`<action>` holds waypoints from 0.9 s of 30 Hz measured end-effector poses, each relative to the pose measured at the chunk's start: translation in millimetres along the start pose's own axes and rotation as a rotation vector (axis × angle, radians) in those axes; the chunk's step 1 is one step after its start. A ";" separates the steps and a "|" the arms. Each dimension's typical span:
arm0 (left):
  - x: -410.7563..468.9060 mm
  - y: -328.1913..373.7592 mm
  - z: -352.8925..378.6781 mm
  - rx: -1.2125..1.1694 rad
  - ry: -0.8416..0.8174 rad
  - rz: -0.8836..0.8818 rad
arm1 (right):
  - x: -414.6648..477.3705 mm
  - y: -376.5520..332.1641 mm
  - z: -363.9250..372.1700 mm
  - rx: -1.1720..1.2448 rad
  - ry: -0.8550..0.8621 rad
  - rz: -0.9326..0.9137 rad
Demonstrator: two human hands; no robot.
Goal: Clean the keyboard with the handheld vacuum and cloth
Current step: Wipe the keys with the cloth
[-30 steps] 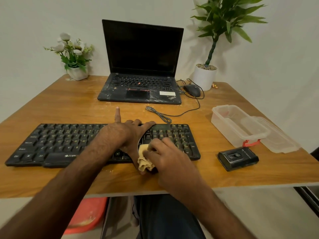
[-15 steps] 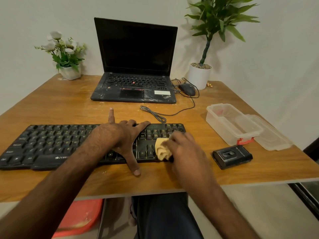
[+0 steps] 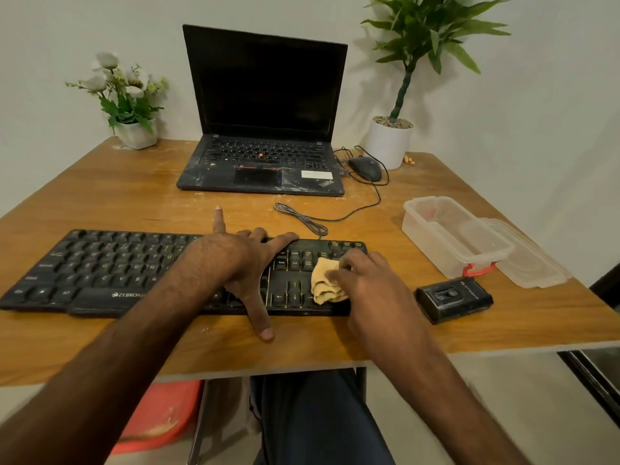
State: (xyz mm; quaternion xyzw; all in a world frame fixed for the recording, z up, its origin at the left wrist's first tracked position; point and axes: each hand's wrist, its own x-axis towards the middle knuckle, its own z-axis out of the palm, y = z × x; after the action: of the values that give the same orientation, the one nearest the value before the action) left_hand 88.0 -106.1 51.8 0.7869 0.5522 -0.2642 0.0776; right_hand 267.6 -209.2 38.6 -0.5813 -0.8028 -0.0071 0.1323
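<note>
A black keyboard point(image 3: 100, 273) lies along the front of the wooden desk point(image 3: 117, 196). My left hand point(image 3: 241, 263) lies spread over its middle, fingers reaching past the far edge and thumb hanging over the near edge. My right hand point(image 3: 365, 283) grips a crumpled tan cloth point(image 3: 325, 280) and holds it against the keys at the keyboard's right end, near the arrow keys. A small black boxy device point(image 3: 453, 298), possibly the handheld vacuum, lies on the desk just right of the keyboard.
An open black laptop point(image 3: 265, 129) stands at the back, a wired mouse point(image 3: 365, 167) and loose cable to its right. A clear plastic box point(image 3: 453, 236) with its lid sits at the right edge. Two potted plants stand at the back corners.
My right hand has slid the cloth rightward and away from me, from the keyboard's near edge by my left thumb to the keys at the right end. My left hand has stayed in place.
</note>
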 end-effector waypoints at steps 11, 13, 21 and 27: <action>-2.0 0.7 0.9 -0.001 0.004 -0.018 | 56.3 15.4 3.0 -0.067 0.030 0.059; -0.7 0.9 2.1 0.008 0.017 -0.014 | 25.2 10.4 4.7 -0.022 0.021 0.028; -2.1 -1.5 6.1 0.008 0.045 0.019 | 32.9 10.9 7.3 -0.024 0.100 0.112; -7.4 0.2 3.1 -0.010 0.019 -0.005 | 74.8 18.5 -1.9 -0.014 0.031 0.177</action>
State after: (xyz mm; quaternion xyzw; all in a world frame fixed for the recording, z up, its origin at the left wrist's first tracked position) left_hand 85.4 -113.6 52.8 0.7876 0.5561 -0.2543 0.0757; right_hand 263.7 -133.9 54.3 -0.6506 -0.7462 -0.0100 0.1407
